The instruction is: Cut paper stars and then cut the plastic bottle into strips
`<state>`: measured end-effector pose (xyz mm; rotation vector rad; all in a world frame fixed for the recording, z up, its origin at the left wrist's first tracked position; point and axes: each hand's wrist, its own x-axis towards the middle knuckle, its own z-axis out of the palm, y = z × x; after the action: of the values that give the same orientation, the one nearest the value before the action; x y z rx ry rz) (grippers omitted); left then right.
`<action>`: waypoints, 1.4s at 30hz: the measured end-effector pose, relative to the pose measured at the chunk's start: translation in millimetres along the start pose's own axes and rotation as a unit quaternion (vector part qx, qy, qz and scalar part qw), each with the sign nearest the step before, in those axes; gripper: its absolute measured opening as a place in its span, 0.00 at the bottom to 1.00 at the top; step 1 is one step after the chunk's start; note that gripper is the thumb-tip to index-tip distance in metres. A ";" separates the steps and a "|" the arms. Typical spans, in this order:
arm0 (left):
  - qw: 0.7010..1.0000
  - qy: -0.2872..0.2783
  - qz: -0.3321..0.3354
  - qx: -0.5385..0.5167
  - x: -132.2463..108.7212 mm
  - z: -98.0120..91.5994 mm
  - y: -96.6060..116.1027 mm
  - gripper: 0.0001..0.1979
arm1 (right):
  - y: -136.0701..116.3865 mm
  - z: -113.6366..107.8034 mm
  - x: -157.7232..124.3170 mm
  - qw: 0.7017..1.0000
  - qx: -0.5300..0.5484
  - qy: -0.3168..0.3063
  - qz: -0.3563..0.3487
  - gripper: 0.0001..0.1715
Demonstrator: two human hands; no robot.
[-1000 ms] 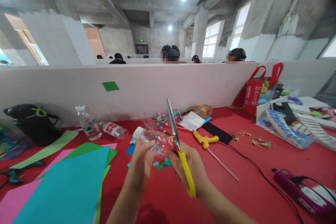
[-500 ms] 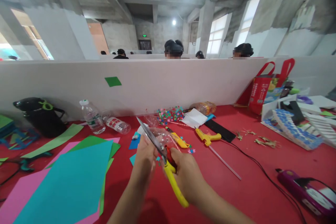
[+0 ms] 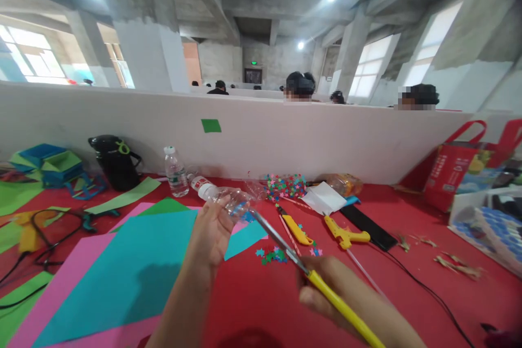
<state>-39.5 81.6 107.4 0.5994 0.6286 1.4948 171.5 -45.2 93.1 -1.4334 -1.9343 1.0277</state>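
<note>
My left hand point(image 3: 210, 234) is closed round a clear plastic bottle point(image 3: 228, 199) with a white cap, held above the red table point(image 3: 261, 293). My right hand point(image 3: 334, 291) grips yellow-handled scissors point(image 3: 314, 280). The scissor blades point up and left, and their tips touch the bottle near its middle. Small coloured paper stars point(image 3: 273, 254) lie on the table just below the bottle.
Teal, pink and green paper sheets point(image 3: 122, 266) cover the left of the table. A water bottle point(image 3: 175, 172), a black bag point(image 3: 116, 162), a yellow knife point(image 3: 297, 228), a yellow glue gun point(image 3: 346, 235) with its cord and a red bag point(image 3: 460, 166) stand about. A white partition point(image 3: 285, 136) runs behind, with people beyond it.
The view swung right and tilted. My right hand drew back toward me and lowered the scissors from upright to a slant; the blades now meet the bottle from the right.
</note>
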 end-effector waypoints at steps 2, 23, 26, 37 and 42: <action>1.000 0.003 0.015 -0.004 -1.4 0.1 1.0 0.07 | 5.7 5.2 -3.7 0.999 -0.021 0.001 0.025 0.34; 0.998 -0.015 -0.006 0.063 -13.7 11.1 -7.9 0.11 | -8.0 1.7 10.0 0.998 -0.009 -0.050 0.032 0.33; 0.997 -0.018 -0.005 0.070 -15.0 11.8 -8.2 0.12 | -9.3 1.5 7.8 0.998 -0.009 -0.054 0.032 0.33; 0.996 -0.038 0.020 0.077 -15.5 6.6 -9.9 0.19 | -12.8 1.5 7.2 0.997 -0.011 -0.071 0.036 0.32; 0.996 -0.047 0.027 0.068 -16.2 6.9 -10.1 0.22 | -10.1 1.6 6.6 0.997 -0.007 -0.074 0.037 0.32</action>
<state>-27.1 65.5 105.3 0.7925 0.6490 1.4739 162.6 -41.0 100.2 -1.4850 -2.0082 1.1858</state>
